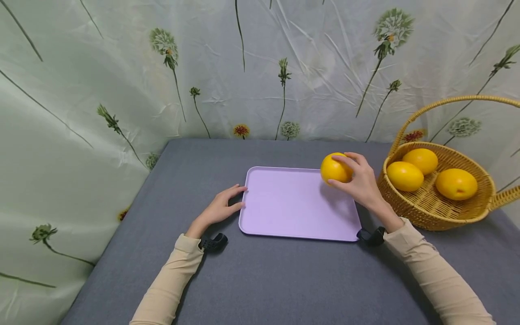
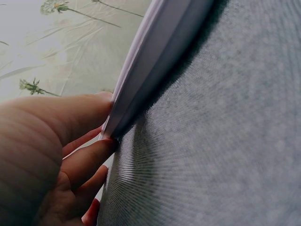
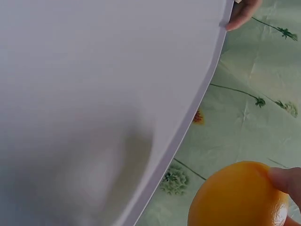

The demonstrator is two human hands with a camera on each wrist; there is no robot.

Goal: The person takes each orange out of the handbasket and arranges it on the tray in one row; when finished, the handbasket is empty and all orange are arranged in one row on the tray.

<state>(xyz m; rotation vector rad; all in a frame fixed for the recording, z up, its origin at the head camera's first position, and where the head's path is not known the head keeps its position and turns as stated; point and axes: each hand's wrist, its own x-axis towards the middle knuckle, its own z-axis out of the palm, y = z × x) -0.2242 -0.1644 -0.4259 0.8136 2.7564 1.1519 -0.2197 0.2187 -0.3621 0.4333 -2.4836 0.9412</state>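
Note:
My right hand holds an orange between thumb and fingers, above the far right corner of a lilac tray. In the right wrist view the orange shows at the lower right, with the fingers partly cut off by the frame; a shadow falls on the tray. At the tray's left edge, my left hand touches the rim with thumb and fingertips, the fingers loosely extended. Close up, the left hand has its thumb and index finger against the tray's side wall.
On the right stands a yellow wicker basket with a tall handle, holding three more oranges. A grey cloth covers the table. Behind and to the left hangs a pale flowered curtain.

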